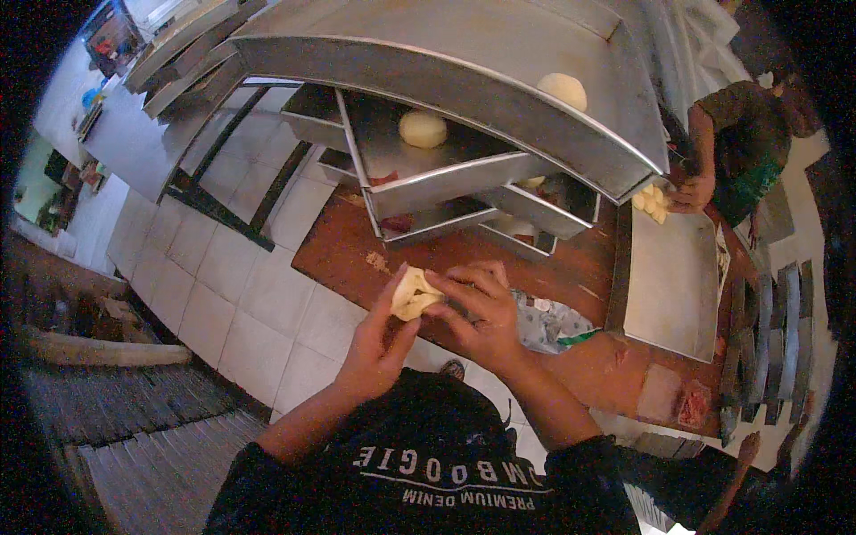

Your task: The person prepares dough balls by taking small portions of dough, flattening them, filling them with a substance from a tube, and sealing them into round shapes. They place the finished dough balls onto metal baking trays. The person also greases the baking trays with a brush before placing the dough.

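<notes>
My left hand and my right hand both hold one pale piece of dough between their fingers, above the near edge of a brown wooden table. The dough is folded, with its edges pinched up. In front of me stands a stack of metal trays. A round dough ball lies on a middle tray, and another dough ball lies on the top tray.
A flat metal tray lies to the right on the table, with small dough pieces at its far end under another person's hand. A crumpled plastic bag lies near my right wrist. White floor tiles spread to the left.
</notes>
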Tool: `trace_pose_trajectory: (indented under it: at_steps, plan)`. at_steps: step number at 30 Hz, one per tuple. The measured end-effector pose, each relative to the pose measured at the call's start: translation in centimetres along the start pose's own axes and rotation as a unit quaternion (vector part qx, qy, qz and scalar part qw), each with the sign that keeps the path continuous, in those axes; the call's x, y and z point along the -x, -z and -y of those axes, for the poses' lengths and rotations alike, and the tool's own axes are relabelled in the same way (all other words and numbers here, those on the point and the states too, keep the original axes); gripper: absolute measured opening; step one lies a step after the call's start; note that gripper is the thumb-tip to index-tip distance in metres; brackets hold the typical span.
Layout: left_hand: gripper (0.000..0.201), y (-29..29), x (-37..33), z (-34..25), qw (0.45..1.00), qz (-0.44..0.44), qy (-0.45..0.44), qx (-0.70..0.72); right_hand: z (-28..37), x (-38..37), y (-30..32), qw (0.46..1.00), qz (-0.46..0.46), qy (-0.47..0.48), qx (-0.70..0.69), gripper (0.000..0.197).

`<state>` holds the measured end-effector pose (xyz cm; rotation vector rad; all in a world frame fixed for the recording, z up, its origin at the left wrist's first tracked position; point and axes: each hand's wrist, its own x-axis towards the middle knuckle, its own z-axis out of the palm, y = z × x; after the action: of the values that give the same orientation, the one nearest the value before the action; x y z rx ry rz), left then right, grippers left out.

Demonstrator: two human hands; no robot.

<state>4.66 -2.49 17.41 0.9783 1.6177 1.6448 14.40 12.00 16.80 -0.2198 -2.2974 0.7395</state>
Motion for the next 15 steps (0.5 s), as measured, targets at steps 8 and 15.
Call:
trace_pose_trajectory:
  at_steps: [8,15]
  plan:
    - [0.025,-1.6,-3.3,-0.5,0.924,0.014,0.125,0.361,2.7,1.6,2.1,0.99,-0.005,0.083,0.11,0.035]
    - [0.026,-3.1,-2.9,-0.4,0.971,0.094,0.193,0.108,2.1,2.4,4.8,0.998,-0.005,-0.057,0.025,0.03]
